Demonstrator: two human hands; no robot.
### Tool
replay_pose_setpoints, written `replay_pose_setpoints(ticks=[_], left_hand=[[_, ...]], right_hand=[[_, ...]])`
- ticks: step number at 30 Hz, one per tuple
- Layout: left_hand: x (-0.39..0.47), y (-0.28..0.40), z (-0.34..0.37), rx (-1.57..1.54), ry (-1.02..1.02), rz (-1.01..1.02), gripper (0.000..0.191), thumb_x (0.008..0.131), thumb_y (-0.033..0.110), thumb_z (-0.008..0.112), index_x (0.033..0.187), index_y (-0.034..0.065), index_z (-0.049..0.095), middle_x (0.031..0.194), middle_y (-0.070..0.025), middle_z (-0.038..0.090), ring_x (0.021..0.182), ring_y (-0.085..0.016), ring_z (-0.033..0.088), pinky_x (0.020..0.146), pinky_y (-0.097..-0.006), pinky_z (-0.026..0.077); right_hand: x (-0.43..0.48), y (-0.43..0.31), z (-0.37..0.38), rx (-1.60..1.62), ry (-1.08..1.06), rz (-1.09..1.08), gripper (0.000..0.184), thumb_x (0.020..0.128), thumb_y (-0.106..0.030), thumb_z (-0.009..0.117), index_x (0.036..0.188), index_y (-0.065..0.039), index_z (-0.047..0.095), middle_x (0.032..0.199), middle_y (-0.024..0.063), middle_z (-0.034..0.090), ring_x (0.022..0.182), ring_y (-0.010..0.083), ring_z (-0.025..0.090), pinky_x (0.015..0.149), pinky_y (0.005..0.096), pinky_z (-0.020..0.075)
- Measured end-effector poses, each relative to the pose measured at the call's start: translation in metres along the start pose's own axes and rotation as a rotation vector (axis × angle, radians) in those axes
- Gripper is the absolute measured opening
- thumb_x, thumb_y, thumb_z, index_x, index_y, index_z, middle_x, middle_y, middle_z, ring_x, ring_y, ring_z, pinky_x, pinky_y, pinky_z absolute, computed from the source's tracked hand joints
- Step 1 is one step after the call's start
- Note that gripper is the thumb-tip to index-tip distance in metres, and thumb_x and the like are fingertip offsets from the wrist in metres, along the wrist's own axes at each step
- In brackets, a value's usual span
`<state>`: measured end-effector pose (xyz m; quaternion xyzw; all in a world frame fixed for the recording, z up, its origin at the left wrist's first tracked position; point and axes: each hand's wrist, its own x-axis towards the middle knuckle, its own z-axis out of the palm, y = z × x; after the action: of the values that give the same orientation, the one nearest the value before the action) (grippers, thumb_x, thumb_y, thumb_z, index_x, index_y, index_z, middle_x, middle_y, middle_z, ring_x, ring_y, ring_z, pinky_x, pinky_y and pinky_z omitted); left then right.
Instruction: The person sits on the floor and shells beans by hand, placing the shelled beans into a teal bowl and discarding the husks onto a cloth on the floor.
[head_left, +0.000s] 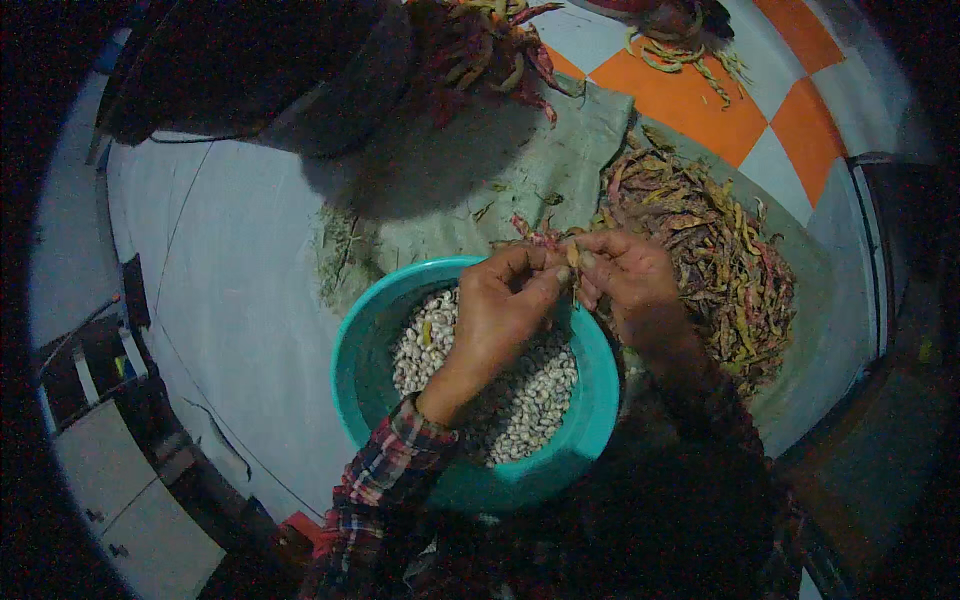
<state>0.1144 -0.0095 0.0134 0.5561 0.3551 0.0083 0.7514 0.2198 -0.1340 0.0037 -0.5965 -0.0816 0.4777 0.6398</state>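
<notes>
My left hand (506, 304) and my right hand (634, 274) meet above the far right rim of a turquoise plastic basin (600, 390). Between their fingertips is a small tan bean pod (573, 253), partly covered by the fingers. Shelled pale speckled beans (529, 412) fill the bottom of the basin, and my left forearm crosses over them. Among them lies a small yellow pod piece (427, 334). Just beyond my fingers, red-streaked pods (534, 231) rest on the cloth.
A heap of dry pods (727, 270) lies right of the basin on grey-green sacking (570, 165). More pods (495, 56) sit at the far edge, beside a large dark object (247, 67). Stray pods (675, 56) lie on orange and white tiles (690, 97). Pale cabinets (150, 517) stand lower left.
</notes>
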Motion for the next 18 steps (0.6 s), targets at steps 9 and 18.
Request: replay_pose_setpoints(ticks=[9,18], left_hand=[[-0.019,-0.021,-0.005,-0.012,0.072,0.119,0.011,0.081,0.008,0.061,0.085,-0.0018,0.063,0.067,0.0017,0.057,0.057,-0.003,0.047,0.05,-0.0189,0.039],[-0.027,-0.027,-0.005,0.087,0.111,0.173,0.011,0.081,0.008,0.06,0.076,-0.0012,0.061,0.064,0.0031,0.054,0.059,-0.002,0.044,0.05,-0.0185,0.036]], right_hand=[[-0.024,0.009,0.016,-0.108,0.019,-0.079,0.015,0.085,-0.003,0.053,0.099,0.004,0.057,0.077,0.0038,0.057,0.063,0.0077,0.049,0.057,0.0223,0.0412],[-0.035,0.022,0.023,-0.038,-0.049,-0.046,0.014,0.085,-0.001,0.052,0.098,0.005,0.054,0.079,0.0064,0.057,0.063,0.0091,0.049,0.055,0.0243,0.0415]])
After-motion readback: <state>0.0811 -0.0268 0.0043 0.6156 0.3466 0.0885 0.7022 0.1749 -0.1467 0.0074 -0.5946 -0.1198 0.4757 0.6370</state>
